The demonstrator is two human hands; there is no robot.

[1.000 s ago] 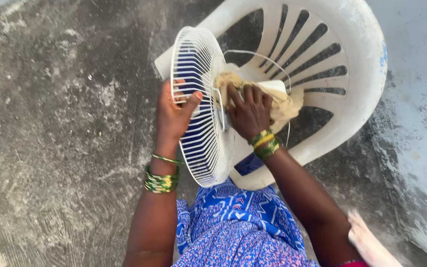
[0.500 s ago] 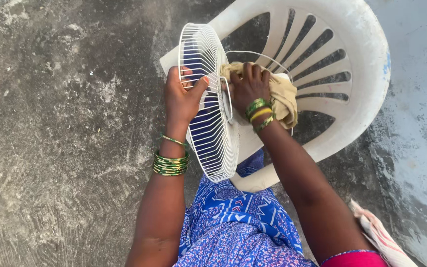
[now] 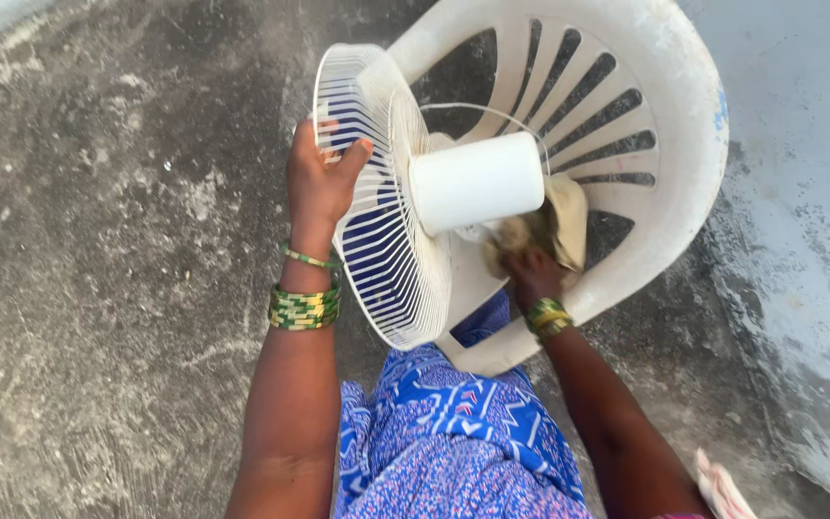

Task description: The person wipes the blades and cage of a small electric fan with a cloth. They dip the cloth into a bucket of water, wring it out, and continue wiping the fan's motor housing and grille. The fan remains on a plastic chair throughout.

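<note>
A white electric fan head lies on its side over a white plastic chair [image 3: 684,144]. Its wire grille [image 3: 377,211] stands on edge, with blue blades showing behind the wires. My left hand [image 3: 319,183] grips the grille's rim from the left. The fan's white cylindrical motor housing [image 3: 477,181] points right. Below and behind that housing, my right hand [image 3: 530,274] clutches a yellowish cloth [image 3: 554,226] pressed against the fan. Green and gold bangles sit on both my wrists.
The chair stands on rough grey concrete floor [image 3: 98,240]. A pale painted strip of ground [image 3: 809,240] runs along the right side. My blue patterned dress [image 3: 444,432] fills the bottom centre. A pink and white cloth corner [image 3: 718,485] shows at the bottom right.
The cloth and my right hand have moved from the top of the motor housing down to its underside, leaving the white housing uncovered. My left hand keeps its grip on the grille.
</note>
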